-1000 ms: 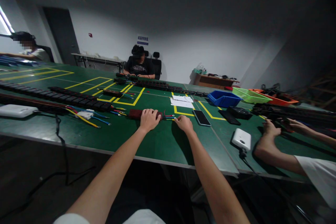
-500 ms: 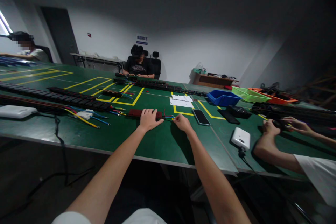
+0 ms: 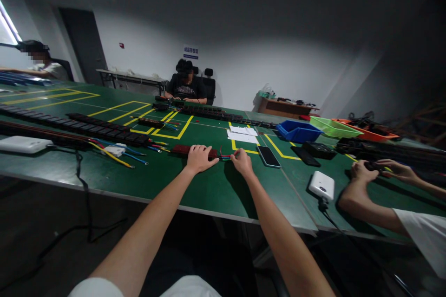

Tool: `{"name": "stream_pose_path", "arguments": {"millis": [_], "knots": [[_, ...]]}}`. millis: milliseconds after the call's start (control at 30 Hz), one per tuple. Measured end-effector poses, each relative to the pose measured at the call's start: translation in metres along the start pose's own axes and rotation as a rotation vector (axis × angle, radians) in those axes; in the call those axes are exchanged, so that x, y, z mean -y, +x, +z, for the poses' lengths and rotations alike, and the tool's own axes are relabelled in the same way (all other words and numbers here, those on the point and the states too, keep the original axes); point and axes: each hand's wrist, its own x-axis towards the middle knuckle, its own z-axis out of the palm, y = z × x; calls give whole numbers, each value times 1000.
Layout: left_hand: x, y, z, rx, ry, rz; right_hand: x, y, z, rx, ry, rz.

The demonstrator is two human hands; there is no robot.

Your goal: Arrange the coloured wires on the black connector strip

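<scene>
A dark red flat block [image 3: 180, 149] lies on the green table, with thin coloured wires [image 3: 225, 157] running out of its right end. My left hand [image 3: 200, 158] lies over the block, fingers curled on its far side and the thumb stretched to the right. Pinched fingers of my right hand [image 3: 241, 161] hold the wires near their free ends; the exact wires in the pinch are too small to tell. Just right of that hand lies a phone [image 3: 268, 156].
Long black segmented strips [image 3: 104, 129] with coloured cable ends [image 3: 118, 158] lie to the left, near a white device [image 3: 26, 145]. White papers [image 3: 242, 135], a blue bin [image 3: 298, 132] and a white power bank [image 3: 321, 185] sit rightward. A co-worker's hands [image 3: 364, 171] work at far right.
The view has shifted slightly. My right fingers have moved a little along the wires, while my left hand stays on the block.
</scene>
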Motion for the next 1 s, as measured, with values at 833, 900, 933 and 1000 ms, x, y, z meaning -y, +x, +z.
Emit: {"name": "stream_pose_path", "arguments": {"millis": [833, 900, 933, 1000], "knots": [[-1, -1, -1, -10, 49, 9, 2, -7, -18, 146, -214, 113], [-1, -1, -1, -11, 60, 14, 2, -8, -18, 143, -214, 112], [-1, -1, -1, -14, 64, 17, 2, -8, -20, 139, -213, 111], [-1, -1, -1, -24, 73, 21, 1, -10, -22, 126, -208, 106]]}}
